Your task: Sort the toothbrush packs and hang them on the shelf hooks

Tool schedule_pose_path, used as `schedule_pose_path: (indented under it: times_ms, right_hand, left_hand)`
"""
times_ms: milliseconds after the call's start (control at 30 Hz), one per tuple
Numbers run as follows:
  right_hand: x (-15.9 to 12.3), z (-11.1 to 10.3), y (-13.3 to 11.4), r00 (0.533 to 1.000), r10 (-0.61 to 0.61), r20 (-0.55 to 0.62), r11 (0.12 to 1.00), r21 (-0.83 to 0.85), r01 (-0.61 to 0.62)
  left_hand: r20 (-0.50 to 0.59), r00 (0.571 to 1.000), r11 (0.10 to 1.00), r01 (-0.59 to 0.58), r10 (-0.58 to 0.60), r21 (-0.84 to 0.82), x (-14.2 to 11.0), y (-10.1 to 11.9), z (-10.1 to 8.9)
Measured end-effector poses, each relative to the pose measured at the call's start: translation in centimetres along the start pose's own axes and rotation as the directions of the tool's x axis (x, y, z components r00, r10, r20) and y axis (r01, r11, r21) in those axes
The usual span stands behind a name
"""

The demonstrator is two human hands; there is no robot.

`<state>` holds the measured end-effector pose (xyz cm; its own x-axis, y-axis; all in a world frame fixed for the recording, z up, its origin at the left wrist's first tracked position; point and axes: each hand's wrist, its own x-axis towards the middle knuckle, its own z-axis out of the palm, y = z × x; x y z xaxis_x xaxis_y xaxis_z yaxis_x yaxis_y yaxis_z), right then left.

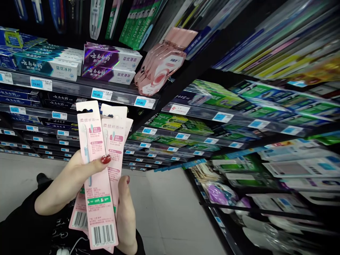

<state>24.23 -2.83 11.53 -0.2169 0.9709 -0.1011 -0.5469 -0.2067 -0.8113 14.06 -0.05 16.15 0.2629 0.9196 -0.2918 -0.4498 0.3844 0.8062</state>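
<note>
Several pink toothbrush packs (99, 212) are fanned out between my two hands, backs facing me, with barcodes at the lower end. My left hand (70, 180) is closed on them, its thumb with red nail polish pressed across the front pack. On the right side, my right hand (126, 212) supports the packs, thumb upright along their edge; its other fingers are hidden behind them. The packs are tilted slightly, with their hanging holes at the top in front of the shelf.
Purple toothpaste boxes (111, 63) and teal ones (47, 63) stand on the shelf ahead. Pink bags (162, 63) hang at the shelf corner. More shelving with green boxes (170, 122) runs along the right. Grey floor tiles (164, 205) show below.
</note>
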Motion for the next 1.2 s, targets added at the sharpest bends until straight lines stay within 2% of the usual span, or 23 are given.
schedule_pose_path:
  times_ms: [100,200,333,467,600,767,933,1067,1200]
  right_hand:
    - [0.0,-0.1,0.2,1.0,-0.02,-0.009,1.0,-0.003,0.02]
    - [0.1,-0.3,0.5,0.999,-0.027,-0.041,1.0,0.007,0.027]
    - [0.1,-1.1,1.1,0.993,0.013,-0.116,0.999,0.051,-0.008]
    - [0.3,-1.9,1.5,0.991,0.069,-0.113,0.997,0.054,-0.063]
    - [0.4,-1.7,1.3,0.996,0.055,-0.07,0.994,0.1,-0.048]
    - [0.7,-1.3,1.0,0.996,0.053,-0.072,0.991,0.13,-0.043]
    - [0.7,-1.9,1.1,0.99,0.067,-0.122,0.996,0.072,-0.059]
    - [0.8,-2.4,1.4,0.986,0.093,-0.138,0.993,0.088,-0.081]
    - [1.1,-2.4,1.6,0.986,0.098,-0.135,0.992,0.097,-0.086]
  left_hand:
    - [-0.011,1.0,1.0,-0.011,0.011,-0.026,0.3,-0.3,0.0]
    - [0.028,1.0,1.0,0.0,0.0,-0.023,0.5,-0.5,-0.2]
    - [0.061,0.998,0.999,-0.016,0.018,-0.034,0.9,-1.1,-0.7]
    - [-0.027,1.0,0.996,-0.005,0.002,-0.085,1.4,-1.9,-0.9]
    - [-0.125,0.991,0.989,0.029,-0.047,-0.146,1.7,-2.3,-0.9]
    - [-0.141,0.989,0.982,0.015,-0.042,-0.189,2.1,-2.6,-0.8]
    - [-0.162,0.986,0.984,0.013,-0.042,-0.176,2.3,-2.2,-0.3]
    - [-0.182,0.981,0.988,0.042,-0.07,-0.151,2.3,-1.9,-0.1]
    - [-0.147,0.989,0.989,0.013,-0.035,-0.148,2.5,-2.1,-0.3]
